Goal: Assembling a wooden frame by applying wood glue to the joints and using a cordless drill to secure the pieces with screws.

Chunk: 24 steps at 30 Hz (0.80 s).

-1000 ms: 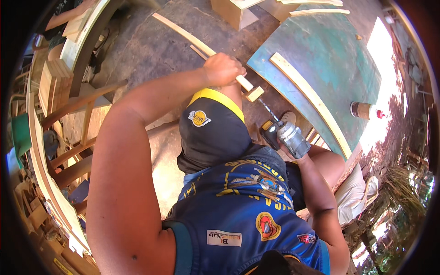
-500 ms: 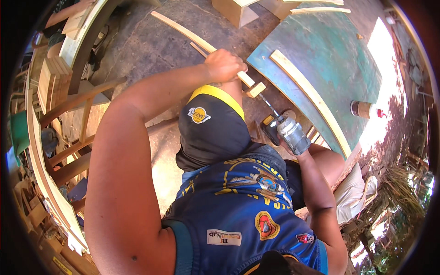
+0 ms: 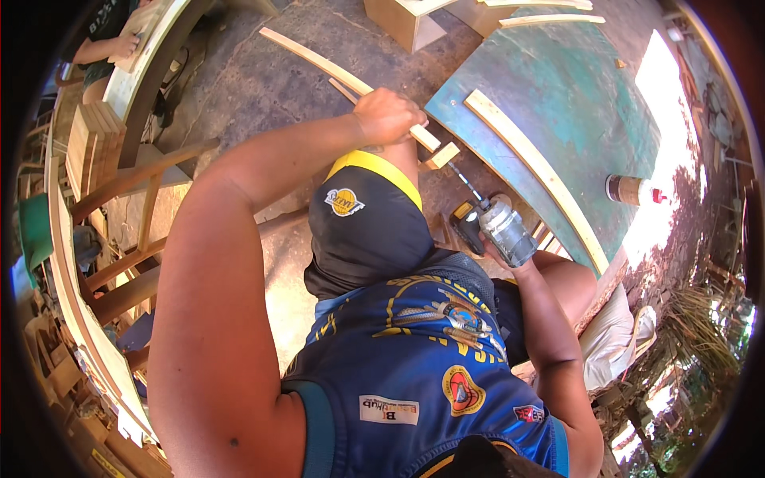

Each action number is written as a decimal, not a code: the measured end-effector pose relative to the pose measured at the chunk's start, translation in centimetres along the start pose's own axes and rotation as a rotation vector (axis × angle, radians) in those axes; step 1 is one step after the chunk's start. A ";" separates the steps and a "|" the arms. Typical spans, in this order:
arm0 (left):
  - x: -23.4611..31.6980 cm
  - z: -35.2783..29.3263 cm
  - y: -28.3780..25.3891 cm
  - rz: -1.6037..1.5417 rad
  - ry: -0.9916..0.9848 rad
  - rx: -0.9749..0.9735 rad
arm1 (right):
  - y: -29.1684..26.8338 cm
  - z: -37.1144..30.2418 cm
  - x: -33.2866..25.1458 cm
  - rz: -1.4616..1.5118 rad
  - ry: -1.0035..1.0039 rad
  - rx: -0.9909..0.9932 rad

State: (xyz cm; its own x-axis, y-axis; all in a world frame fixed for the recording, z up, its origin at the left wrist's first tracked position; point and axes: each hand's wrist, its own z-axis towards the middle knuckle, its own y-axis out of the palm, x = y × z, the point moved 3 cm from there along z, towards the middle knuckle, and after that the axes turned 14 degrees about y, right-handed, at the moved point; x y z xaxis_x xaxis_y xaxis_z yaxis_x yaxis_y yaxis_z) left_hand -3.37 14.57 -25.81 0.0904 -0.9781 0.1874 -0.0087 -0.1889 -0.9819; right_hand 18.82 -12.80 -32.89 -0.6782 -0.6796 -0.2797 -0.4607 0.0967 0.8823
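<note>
My left hand (image 3: 389,117) is closed round a long, slightly curved wooden strip (image 3: 315,60), pressing it down over my leg. At the strip's near end sits a small wooden block (image 3: 439,156), set crosswise. A cordless drill (image 3: 510,233) is in my right hand (image 3: 496,253), whose fingers are partly hidden behind the tool. The long bit (image 3: 467,182) points up and left, its tip at the small block. Whether the tip has entered the wood I cannot tell. A thinner wooden piece (image 3: 343,90) lies beside the strip.
A blue-green panel (image 3: 574,88) to the right carries a curved wooden strip (image 3: 538,167) and a bottle with a red cap (image 3: 633,190). Wooden boxes (image 3: 406,24) stand at the far side. At upper left another person's hand (image 3: 123,46) rests on a board; stacked boards (image 3: 92,139) stand nearby.
The other person's hand at upper left has shifted down along the board. My hands, the strip and the drill stay almost as they were, with a slight shift of the whole view.
</note>
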 end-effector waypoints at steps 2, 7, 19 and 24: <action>0.0 0.0 0.1 -0.002 -0.008 0.000 | 1.0 -0.5 -0.7 -0.771 -0.141 0.397; -0.3 0.1 0.3 -0.012 -0.003 0.013 | 4.0 -0.8 -1.1 -1.554 -0.429 0.587; -0.5 0.0 0.5 0.008 -0.056 0.035 | 2.1 -0.6 -0.2 -1.245 -0.281 0.635; -0.6 -0.4 0.5 -0.030 -0.135 0.053 | 2.2 -1.5 -0.1 -1.048 -0.282 0.568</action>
State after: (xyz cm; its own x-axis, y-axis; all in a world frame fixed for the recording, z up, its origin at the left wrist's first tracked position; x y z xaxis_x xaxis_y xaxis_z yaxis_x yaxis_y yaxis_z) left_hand -3.80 15.02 -26.39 0.2226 -0.9509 0.2150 0.0484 -0.2094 -0.9766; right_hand 18.69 -13.58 -30.32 0.1030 -0.4447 -0.8897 -0.9947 -0.0512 -0.0896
